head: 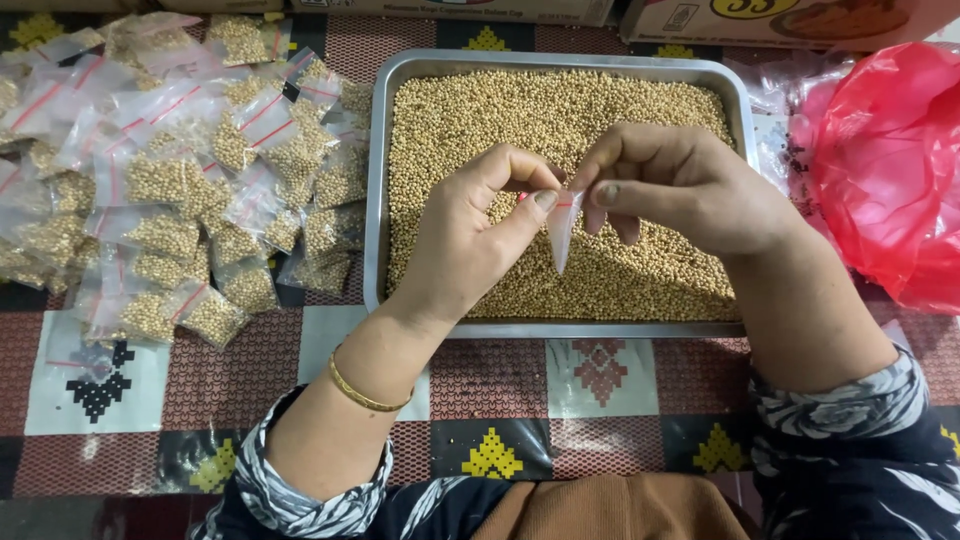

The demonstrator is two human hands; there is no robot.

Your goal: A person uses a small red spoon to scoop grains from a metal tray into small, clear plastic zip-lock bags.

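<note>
Hands: left [470,240] and right [680,185] both pinch empty bag [562,232]; over seed tray [377,200]; filled bags [190,190] left

Small clear bag [562,232] held above a tray of seeds

The bag is a tiny, empty, see-through plastic pouch with a red strip along its mouth. It hangs mouth up, tapering to a point below, pinched at its top edge between the fingers of both hands, over the middle of the metal tray [378,180] filled with pale round seeds [520,110].
</note>
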